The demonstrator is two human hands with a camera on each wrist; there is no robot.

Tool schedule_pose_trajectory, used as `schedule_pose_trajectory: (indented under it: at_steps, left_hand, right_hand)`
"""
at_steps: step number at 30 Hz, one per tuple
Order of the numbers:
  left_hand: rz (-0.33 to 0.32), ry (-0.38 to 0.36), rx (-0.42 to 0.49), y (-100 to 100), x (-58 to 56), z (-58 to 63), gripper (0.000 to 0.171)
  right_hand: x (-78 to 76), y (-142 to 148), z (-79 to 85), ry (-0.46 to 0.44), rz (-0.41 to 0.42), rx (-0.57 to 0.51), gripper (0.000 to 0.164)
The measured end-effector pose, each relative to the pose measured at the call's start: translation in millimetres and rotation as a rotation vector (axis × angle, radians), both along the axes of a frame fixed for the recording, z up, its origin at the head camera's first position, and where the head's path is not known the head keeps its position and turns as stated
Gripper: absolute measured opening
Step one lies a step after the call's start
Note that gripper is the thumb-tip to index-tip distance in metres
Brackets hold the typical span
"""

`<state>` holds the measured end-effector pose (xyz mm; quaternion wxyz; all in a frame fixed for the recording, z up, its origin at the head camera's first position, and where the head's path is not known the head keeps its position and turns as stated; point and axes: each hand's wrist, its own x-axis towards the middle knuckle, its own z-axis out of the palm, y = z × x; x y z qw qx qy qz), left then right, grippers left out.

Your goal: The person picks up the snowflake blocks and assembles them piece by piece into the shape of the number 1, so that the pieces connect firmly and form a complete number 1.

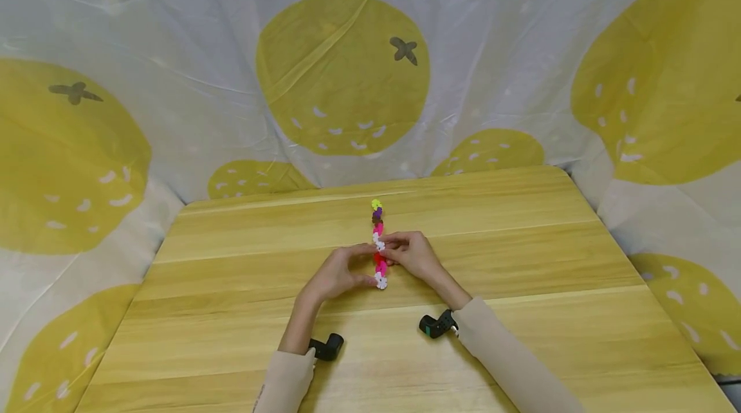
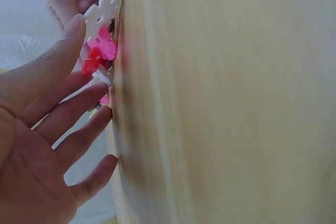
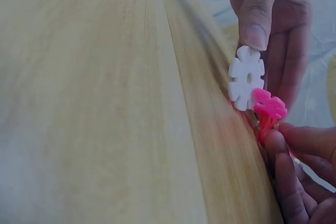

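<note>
A chain of slotted, flower-shaped plastic discs (image 1: 379,246) runs away from me over the table, yellow-green at the far end, then purple, brown, pink, white, red and pink. A white disc (image 3: 245,80) stands at its near end. From the left, my left hand (image 1: 332,276) touches the chain, its thumb at that white disc and its forefinger near the chain's middle. Its other fingers spread fairly straight in the left wrist view. My right hand (image 1: 418,258) pinches the chain near its middle, by the red disc, between thumb and forefinger. Fingers partly hide the middle discs.
The wooden table (image 1: 521,258) extends around both hands. Behind it hangs a pale cloth (image 1: 480,46) printed with yellow fruit. A black wrist camera (image 1: 331,347) sits by the left sleeve, another black camera (image 1: 435,324) by the right one.
</note>
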<state>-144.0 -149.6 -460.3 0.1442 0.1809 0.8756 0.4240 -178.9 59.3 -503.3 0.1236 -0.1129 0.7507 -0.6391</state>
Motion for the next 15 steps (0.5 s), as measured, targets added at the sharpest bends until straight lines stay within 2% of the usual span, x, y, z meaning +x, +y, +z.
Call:
schedule_pose_trajectory:
  at_steps: [9, 13, 15]
  left_hand:
    - [-0.027, -0.02, 0.019, -0.6, -1.9, 0.0, 0.06]
    - [-0.036, -0.011, 0.02, -3.4, -1.5, 0.7, 0.064]
    - [-0.019, -0.012, 0.018, -8.2, -0.5, 0.9, 0.062]
  right_hand:
    - [1.3, 3.6, 1.8, 0.019, -0.032, 0.034, 0.031]
    - [2.8, 9.9, 4.8, -0.017, -0.038, 0.029, 0.037]
    - [5.4, 15.9, 6.4, -0.05, -0.027, 0.031, 0.039]
